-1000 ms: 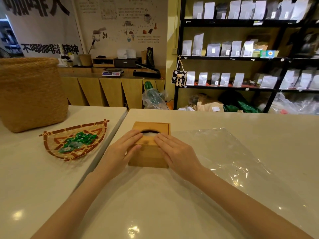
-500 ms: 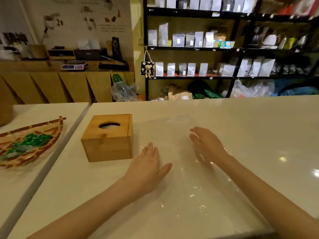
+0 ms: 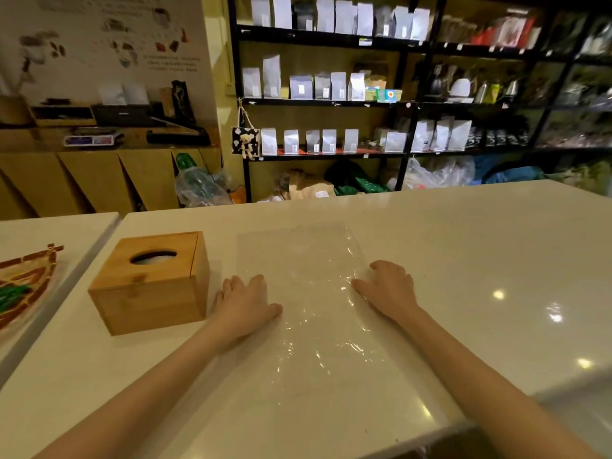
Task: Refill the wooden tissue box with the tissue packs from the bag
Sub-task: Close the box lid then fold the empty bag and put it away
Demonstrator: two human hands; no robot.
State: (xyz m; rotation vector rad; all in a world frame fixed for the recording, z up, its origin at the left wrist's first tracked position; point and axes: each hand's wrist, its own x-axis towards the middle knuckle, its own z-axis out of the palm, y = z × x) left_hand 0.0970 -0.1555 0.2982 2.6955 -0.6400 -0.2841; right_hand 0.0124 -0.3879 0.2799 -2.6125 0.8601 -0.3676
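Two hands, left hand [image 3: 246, 304] and right hand [image 3: 389, 289], flat and open on clear bag [image 3: 308, 293], gripping nothing. Bag between both, long axis running away. Wooden box [image 3: 150, 281] just left of left hand, nearer it.

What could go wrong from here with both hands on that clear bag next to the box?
The clear bag lies flat and glossy on the smooth counter, so it may slide under the left hand and right hand. The left hand is close to the wooden tissue box and could nudge it.
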